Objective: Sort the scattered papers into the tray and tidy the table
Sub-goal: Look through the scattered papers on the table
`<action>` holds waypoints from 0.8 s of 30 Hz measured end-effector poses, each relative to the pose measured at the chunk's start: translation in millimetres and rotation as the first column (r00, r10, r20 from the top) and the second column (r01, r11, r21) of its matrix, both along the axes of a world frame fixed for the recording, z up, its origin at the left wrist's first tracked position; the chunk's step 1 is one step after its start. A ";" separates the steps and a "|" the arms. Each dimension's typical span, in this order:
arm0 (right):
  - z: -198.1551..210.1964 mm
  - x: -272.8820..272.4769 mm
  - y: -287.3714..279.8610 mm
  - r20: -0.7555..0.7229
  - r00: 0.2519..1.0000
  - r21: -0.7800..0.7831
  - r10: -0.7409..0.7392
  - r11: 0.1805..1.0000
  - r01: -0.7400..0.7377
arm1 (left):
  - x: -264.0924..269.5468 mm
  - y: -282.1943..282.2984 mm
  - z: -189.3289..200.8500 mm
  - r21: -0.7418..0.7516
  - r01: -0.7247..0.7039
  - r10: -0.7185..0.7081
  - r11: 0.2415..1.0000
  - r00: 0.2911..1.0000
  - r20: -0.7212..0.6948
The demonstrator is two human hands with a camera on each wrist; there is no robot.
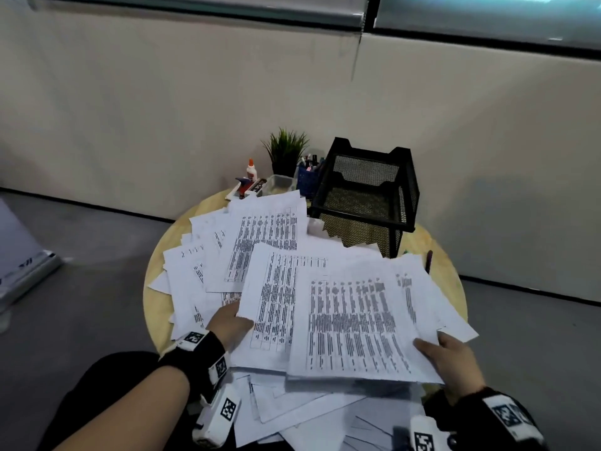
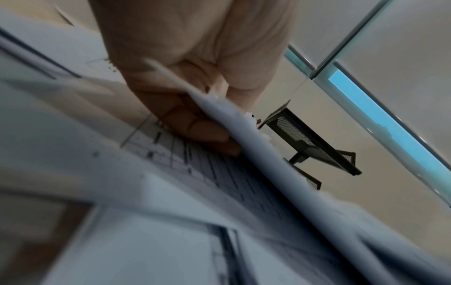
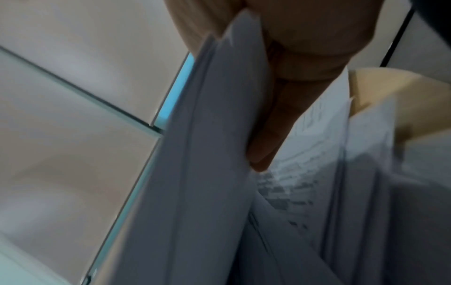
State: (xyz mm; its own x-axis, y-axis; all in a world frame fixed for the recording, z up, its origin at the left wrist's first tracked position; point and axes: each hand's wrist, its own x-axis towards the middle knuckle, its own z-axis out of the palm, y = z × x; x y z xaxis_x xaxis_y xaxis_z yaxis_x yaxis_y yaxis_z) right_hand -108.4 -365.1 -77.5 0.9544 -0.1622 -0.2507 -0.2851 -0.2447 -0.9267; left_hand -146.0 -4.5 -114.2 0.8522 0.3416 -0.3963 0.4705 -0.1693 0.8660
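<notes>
A loose stack of printed sheets [image 1: 351, 317] is lifted at the near side of the round wooden table [image 1: 159, 307]. My left hand [image 1: 229, 325] grips its left edge, fingers under the sheets [image 2: 195, 125]. My right hand [image 1: 450, 356] pinches the right corner, thumb on top, fingers beneath the paper [image 3: 273, 125]. More scattered papers [image 1: 227, 242] cover the table's left and near parts. The black mesh tray [image 1: 364, 196], stacked in tiers, stands at the back right with a few sheets at its foot.
Behind the papers stand a small potted plant [image 1: 286, 151], a blue pen cup [image 1: 309, 177], a glue bottle [image 1: 251, 169] and a clear box [image 1: 278, 185]. A pen [image 1: 429, 260] lies at the right rim. A beige wall runs close behind the table.
</notes>
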 end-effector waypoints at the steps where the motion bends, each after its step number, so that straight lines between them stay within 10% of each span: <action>1: -8.1 3.2 3.1 -0.006 1.000 -0.053 0.021 0.998 -0.022 | 0.0 -0.6 -0.9 0.008 0.005 -0.005 1.000 1.000 0.011; 11: -47.1 9.6 10.9 -0.176 0.934 -0.029 0.310 0.947 -0.320 | 0.1 -17.7 -3.1 0.042 0.032 -0.033 0.999 0.999 0.035; 24: -51.0 11.9 8.9 -0.124 0.986 -0.181 0.109 0.975 -0.130 | -3.2 -18.4 -3.0 0.215 0.007 -0.019 0.977 0.998 0.053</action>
